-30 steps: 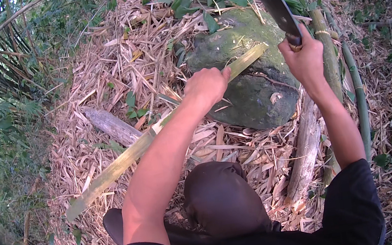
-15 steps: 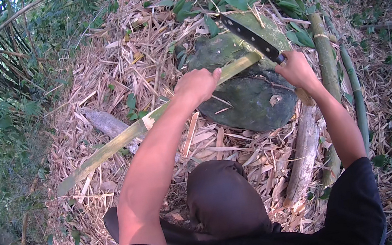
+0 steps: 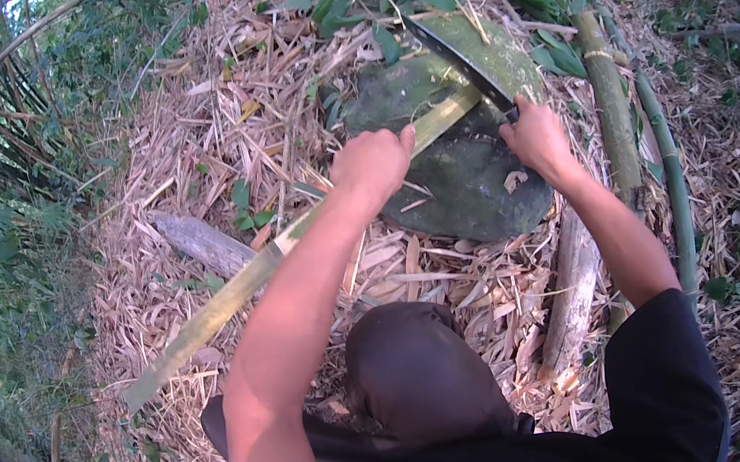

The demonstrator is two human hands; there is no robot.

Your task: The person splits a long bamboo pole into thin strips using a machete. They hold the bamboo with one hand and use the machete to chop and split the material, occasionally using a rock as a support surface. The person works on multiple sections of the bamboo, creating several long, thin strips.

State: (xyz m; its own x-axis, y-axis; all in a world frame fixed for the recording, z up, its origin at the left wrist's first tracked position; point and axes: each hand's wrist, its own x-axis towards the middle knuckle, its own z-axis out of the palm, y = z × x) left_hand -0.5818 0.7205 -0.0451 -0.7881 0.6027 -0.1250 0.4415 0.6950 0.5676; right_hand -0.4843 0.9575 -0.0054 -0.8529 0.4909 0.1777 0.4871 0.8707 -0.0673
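The bamboo strip (image 3: 237, 292) runs from the dry leaf litter (image 3: 157, 261) at lower left up to the green rock (image 3: 468, 189), where its far end rests. A grey stick (image 3: 201, 243) lies in the litter just beside its middle.

The left hand (image 3: 372, 163) is closed in a fist around the strip near the rock's edge, with the thumb laid along the top and pointing toward the blade. The right hand (image 3: 535, 137) has its grip wrapped tight on the handle of the machete (image 3: 458, 63), whose blade slants up and away and meets the strip's tip.

Judging from this, the main hazard is how near the left thumb lies to the cutting point. If the blade skids down the smooth skin of the strip, or glances off the hard rock, it would travel toward that fist. The strip is held at only 1 point, with its long tail loose in the litter, so a blow could make it spring or roll and spoil the aim. The rock's sloped, possibly slick face could let the tip slide. Striking stone would also chip the edge.

2 thick bamboo poles (image 3: 609, 103) lie at the right, near the right forearm, and could catch the elbow on a swing.
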